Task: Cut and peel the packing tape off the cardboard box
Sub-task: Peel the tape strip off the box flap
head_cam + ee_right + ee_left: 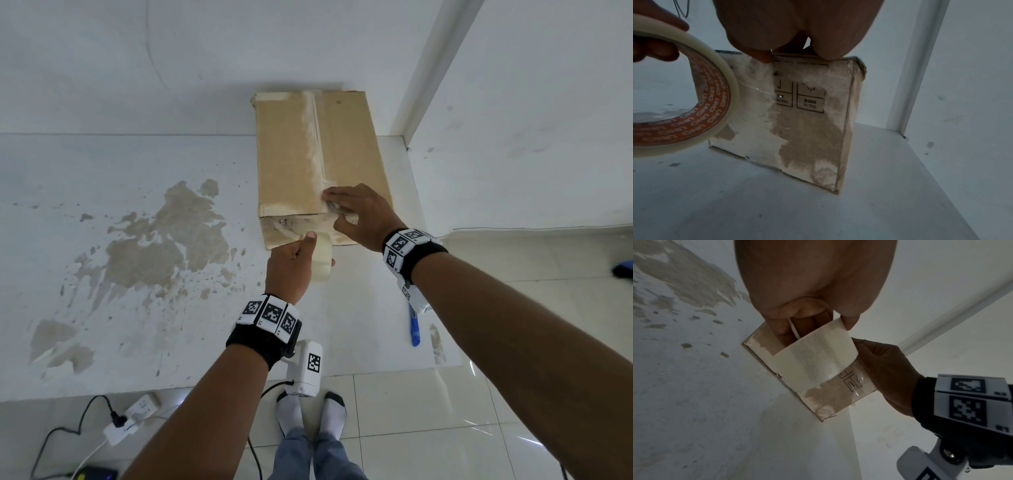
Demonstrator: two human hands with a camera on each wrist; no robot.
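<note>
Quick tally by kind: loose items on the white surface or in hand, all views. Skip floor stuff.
Cardboard box: 1
Tape roll, gripped by the left hand: 1
Blue cutter: 1
Total: 3
The right hand presses on the box's near edge.

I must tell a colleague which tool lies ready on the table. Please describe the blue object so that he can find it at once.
Start at the cardboard box standing against the wall on the white table. Come toward the table's near edge, under the right forearm: there lies a slim blue tool, perhaps a cutter. It is the only blue thing on the table, and neither hand touches it.
</note>
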